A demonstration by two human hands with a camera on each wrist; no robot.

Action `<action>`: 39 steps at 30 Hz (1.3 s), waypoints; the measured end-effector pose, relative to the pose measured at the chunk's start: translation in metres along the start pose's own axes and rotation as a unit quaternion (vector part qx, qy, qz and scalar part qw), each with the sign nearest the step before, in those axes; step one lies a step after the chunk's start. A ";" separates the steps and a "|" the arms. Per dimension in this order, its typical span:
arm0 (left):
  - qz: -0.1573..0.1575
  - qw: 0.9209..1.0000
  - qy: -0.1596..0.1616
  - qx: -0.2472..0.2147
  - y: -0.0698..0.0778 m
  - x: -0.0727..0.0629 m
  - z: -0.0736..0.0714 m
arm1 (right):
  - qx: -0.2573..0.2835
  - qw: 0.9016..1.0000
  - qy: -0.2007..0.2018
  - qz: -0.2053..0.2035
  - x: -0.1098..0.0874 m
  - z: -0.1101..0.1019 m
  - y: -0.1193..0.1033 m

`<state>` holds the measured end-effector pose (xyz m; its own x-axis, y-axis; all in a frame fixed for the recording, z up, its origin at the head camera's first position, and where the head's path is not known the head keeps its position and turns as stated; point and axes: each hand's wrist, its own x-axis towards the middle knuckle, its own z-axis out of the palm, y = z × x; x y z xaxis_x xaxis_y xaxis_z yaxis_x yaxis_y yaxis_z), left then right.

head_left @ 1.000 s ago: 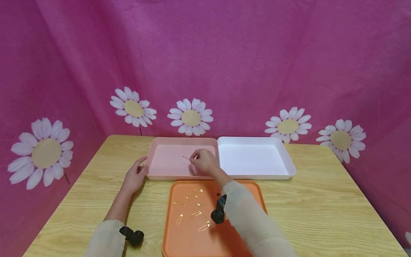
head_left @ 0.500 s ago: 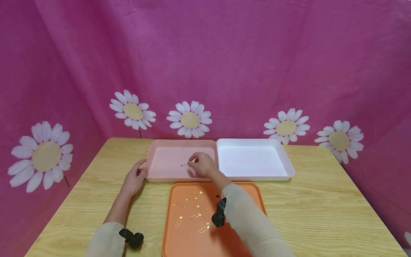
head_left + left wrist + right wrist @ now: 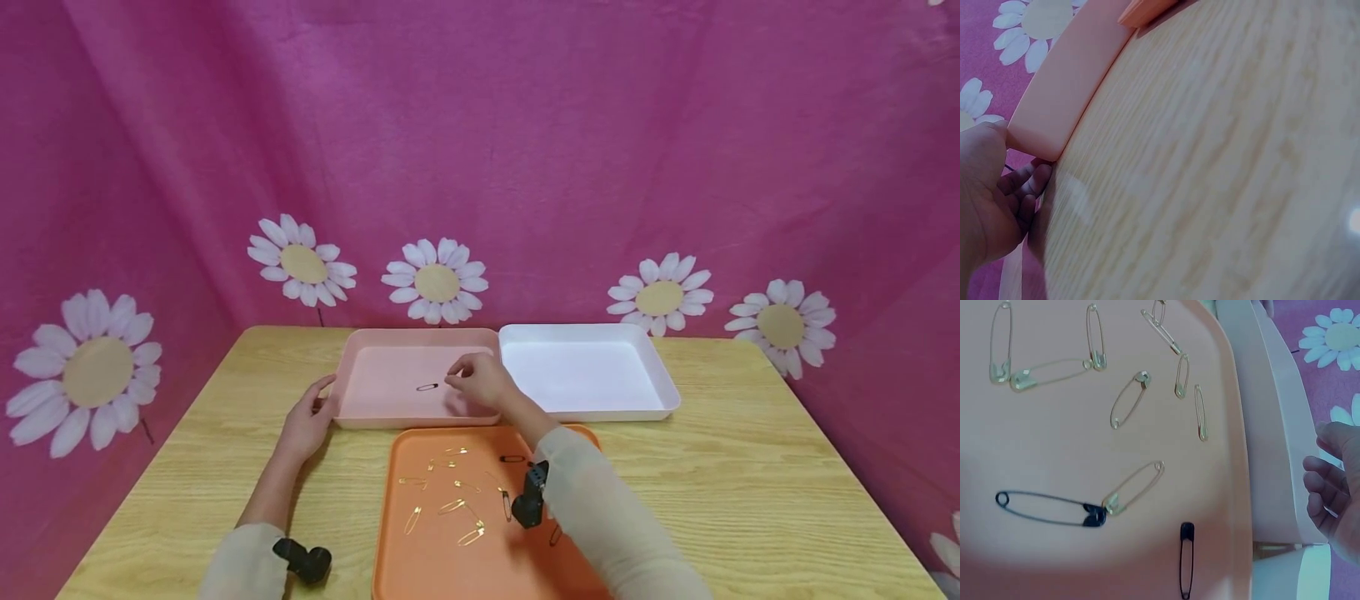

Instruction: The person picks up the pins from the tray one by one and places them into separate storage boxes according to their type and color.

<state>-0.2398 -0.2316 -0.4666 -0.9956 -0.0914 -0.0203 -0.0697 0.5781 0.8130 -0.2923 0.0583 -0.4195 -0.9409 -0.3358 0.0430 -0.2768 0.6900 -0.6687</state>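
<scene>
A black safety pin [image 3: 427, 387] lies in the pink tray [image 3: 416, 422], just left of my right hand [image 3: 480, 379]. The hand hovers over that tray, fingers loosely bent and holding nothing; the right wrist view shows the same right hand [image 3: 1341, 494] beside the tray wall. My left hand [image 3: 306, 423] rests against the tray's left side near its front corner. In the left wrist view, fingers of the left hand [image 3: 988, 194] touch the corner, partly hidden by the wall. Several gold safety pins [image 3: 452, 506] and black safety pins [image 3: 1054, 509] lie on the orange tray [image 3: 442, 575].
A white tray [image 3: 588, 414] stands right of the pink one, their sides touching. The orange tray lies in front of both on the wooden table [image 3: 750, 467]. A pink flowered cloth [image 3: 480, 150] hangs behind. My right forearm covers part of the orange tray.
My right hand lowered the safety pin into the pink tray, let it go and moved slightly right. More black pins on the orange tray now show. The left hand stays at the tray.
</scene>
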 end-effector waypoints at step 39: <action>0.008 1.000 0.003 0.011 -0.001 -0.001 -0.002 | -0.032 0.995 -0.029 -0.090 -0.073 -0.062 0.030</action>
<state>-0.2388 -0.2337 -0.4656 -0.9963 -0.0856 -0.0036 -0.0542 0.5972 0.8003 -0.2445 0.1436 -0.3968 -0.8625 -0.4931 0.1137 -0.4539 0.6544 -0.6048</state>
